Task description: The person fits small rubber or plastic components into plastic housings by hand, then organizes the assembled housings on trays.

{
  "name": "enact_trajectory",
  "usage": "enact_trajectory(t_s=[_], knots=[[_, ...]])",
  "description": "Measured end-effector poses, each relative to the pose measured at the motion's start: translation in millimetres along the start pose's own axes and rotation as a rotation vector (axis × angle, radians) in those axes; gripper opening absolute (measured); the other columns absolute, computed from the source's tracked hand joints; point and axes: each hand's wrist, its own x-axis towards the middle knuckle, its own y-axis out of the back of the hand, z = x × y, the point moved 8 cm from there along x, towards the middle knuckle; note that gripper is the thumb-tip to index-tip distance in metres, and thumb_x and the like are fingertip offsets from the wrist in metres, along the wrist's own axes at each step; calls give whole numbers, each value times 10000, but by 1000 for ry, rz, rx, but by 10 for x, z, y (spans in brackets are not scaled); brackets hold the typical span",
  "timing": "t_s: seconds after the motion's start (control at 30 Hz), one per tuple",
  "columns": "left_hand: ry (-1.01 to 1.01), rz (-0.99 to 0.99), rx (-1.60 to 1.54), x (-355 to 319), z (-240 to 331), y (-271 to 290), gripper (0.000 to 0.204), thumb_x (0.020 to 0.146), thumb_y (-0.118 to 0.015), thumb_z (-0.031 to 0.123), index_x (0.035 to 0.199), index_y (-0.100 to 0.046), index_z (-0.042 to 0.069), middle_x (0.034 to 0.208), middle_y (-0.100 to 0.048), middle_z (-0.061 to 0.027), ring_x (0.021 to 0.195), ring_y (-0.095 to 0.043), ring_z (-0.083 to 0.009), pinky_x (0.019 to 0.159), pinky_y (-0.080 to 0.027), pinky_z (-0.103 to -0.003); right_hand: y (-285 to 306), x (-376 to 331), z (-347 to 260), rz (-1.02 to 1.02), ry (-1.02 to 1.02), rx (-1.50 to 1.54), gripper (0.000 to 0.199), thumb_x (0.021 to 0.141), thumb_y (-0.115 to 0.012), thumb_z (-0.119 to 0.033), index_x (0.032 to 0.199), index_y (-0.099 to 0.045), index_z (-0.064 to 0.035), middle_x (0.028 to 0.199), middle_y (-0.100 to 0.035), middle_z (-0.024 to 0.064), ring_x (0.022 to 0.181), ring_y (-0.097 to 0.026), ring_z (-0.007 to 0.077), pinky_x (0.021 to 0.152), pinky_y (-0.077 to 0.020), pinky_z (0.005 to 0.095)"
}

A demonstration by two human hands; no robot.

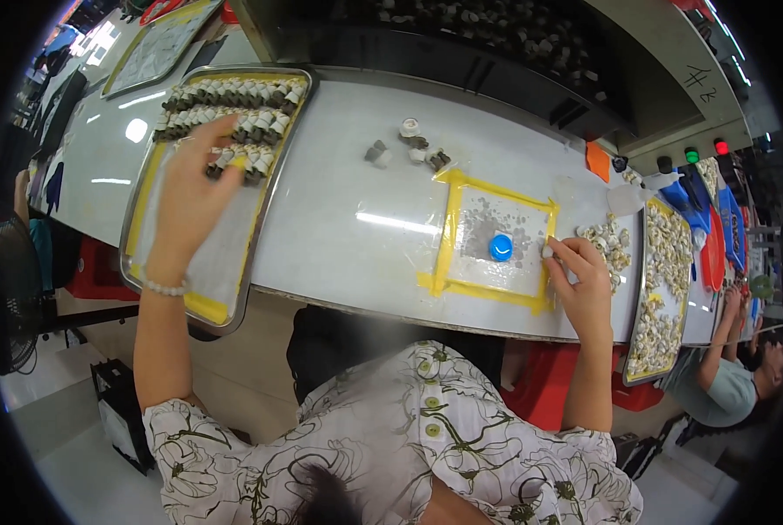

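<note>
My left hand (194, 188) is over a metal tray (249, 284) at the left, fingers curved and apart around the short nearest row of small white-and-dark parts (256, 159). A yellow bit shows by its thumb. Whether a part is under its fingertips is hidden. My right hand (586, 282) pinches a small whitish part (547, 251) at the right side of a yellow-taped square (451, 236). Inside that square a round blue cap-like piece (501, 248) stands among grey round spots. Several loose white and dark parts (417, 142) lie behind the square.
A heap of whitish parts (617, 249) lies right of my right hand, beside a full tray (658, 297). A dark open-fronted machine (496, 61) lines the back. Beyond the tray are a red dish (715, 249) and a blue bin (734, 229). Another person (715, 385) works at the far right.
</note>
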Motion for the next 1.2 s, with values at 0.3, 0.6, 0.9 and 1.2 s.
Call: enact_trajectory(t_s=[0.3, 0.6, 0.9, 1.2], knots=[[-357, -323, 31, 300, 687, -1203, 323, 754, -565, -24, 1072, -560, 29, 1042, -533, -126, 965, -543, -270, 857, -450, -332, 14, 66, -166, 3, 100, 86, 196, 719, -668, -35, 915, -658, -22, 858, -612, 110, 761, -596, 258, 655, -488, 329], [-73, -403, -267, 106, 685, -1075, 213, 735, -618, -28, 926, -531, 7, 895, -546, -60, 775, -553, -129, 689, -463, -236, -177, 235, -512, -74, 334, 59, 205, 714, -678, -37, 919, -674, -33, 845, -603, 87, 757, -589, 235, 644, -489, 319], [405, -424, -1421, -758, 871, -1400, 342, 745, -641, -111, 1066, -556, -33, 929, -614, -101, 786, -616, -142, 647, -543, -258, -226, 267, -562, -113, 340, 42, 175, 720, -673, -21, 894, -683, -24, 818, -602, 91, 751, -589, 231, 640, -497, 318], [481, -485, -1633, -868, 1153, -1896, 284, 803, -625, -36, 1076, -549, -25, 938, -623, -109, 774, -623, -154, 662, -541, -267, -154, 240, -462, -56, 195, 256, 226, 728, -672, -19, 954, -671, -26, 855, -617, 99, 772, -601, 225, 671, -491, 296]])
